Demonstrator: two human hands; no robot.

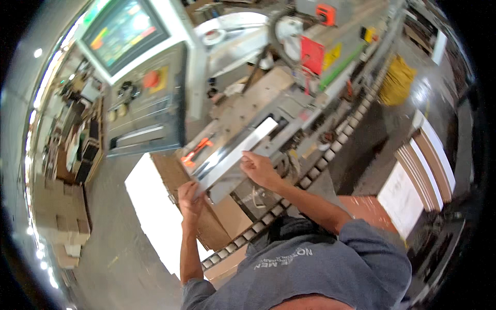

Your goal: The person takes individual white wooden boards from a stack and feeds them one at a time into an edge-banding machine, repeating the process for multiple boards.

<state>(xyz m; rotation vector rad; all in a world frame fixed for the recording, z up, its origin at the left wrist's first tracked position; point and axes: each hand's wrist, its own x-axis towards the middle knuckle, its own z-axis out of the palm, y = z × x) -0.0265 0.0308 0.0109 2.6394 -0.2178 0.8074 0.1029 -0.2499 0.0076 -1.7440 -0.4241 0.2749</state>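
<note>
A long, narrow white strip [238, 153] lies slantwise in front of me, over the bed of a machine [248, 106]. My left hand [190, 200] closes its fingers on the strip's near left end. Farther along, my right hand [257, 168] has its fingers pinched at the strip's right edge. Just left of the strip, a small orange tool [197, 153] rests on the machine bed; its exact kind is unclear.
A control panel with a screen [125, 32] and a red button [151, 79] stands at the far left. A row of white rollers [306, 182] runs diagonally before me. White boards [150, 206] lie at the lower left, stacked panels [423, 160] at right, near a yellow bag [398, 80].
</note>
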